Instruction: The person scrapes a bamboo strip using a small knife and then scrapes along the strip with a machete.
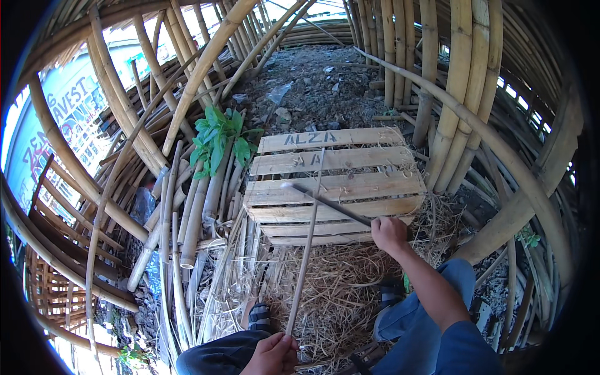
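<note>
My left hand, at the bottom edge, is closed around the lower end of a thin bamboo strip. The strip slants up and away from me, its far end over a slatted wooden crate. My right hand grips a long dark-bladed knife by its handle, which the fingers mostly hide. Its blade points left and crosses the strip above the crate; whether the two touch I cannot tell. The blade's tip catches bright light.
Curly bamboo shavings cover the ground between my feet. Cut bamboo poles and a leafy green plant are left of the crate. Upright bamboo posts and a long slanting pole stand at the right. Rubble lies beyond.
</note>
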A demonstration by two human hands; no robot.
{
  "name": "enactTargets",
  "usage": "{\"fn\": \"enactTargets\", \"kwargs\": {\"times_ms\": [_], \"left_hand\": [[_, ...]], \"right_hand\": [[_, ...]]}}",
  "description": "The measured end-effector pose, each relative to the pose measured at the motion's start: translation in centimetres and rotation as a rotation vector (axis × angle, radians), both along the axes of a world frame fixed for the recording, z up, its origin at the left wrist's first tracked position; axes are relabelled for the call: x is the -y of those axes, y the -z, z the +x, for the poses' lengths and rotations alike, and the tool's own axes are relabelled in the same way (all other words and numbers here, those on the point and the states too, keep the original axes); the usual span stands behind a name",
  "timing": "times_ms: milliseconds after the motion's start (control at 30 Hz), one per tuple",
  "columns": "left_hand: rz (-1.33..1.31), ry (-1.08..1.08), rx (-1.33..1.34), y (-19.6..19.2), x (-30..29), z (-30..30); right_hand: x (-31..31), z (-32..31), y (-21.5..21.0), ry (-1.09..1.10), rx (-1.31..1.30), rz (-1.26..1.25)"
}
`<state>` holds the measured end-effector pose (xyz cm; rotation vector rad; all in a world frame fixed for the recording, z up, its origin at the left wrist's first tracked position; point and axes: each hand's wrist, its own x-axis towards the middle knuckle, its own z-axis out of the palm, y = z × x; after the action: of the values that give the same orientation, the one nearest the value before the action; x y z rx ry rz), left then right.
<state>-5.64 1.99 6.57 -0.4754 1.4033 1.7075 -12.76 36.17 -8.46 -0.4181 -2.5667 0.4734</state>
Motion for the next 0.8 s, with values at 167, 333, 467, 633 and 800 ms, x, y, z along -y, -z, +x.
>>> {"fn": "enactTargets", "kwargs": {"times_ms": [167, 333, 467, 633, 800], "left_hand": [[0.05, 0.017, -0.051, 1.0, 0.4, 0.2], [-0.013, -0.028, 0.007, 0.8, 0.5, -0.1], [-0.054, -0.072, 0.072, 1.0, 0.4, 0.1], [-0.02, 0.03, 0.004, 0.7, -0.1, 0.0], [-0.032, 0.008, -0.044, 0.3, -0.1, 0.0]], "right_hand": [[1.3, 0.2, -0.5, 0.206, 0.099, -0.026], [1.7, 1.9, -1.9, -0.006, 0.025, 0.017], [0.0, 2.4, -2.1, -0.254, -0.097, 0.032], [-1.2, 0.8, -1.6, 0.317, 0.216, -0.025], [1.1, 1.5, -2.7, 0.263, 0.29, -0.194]]}}
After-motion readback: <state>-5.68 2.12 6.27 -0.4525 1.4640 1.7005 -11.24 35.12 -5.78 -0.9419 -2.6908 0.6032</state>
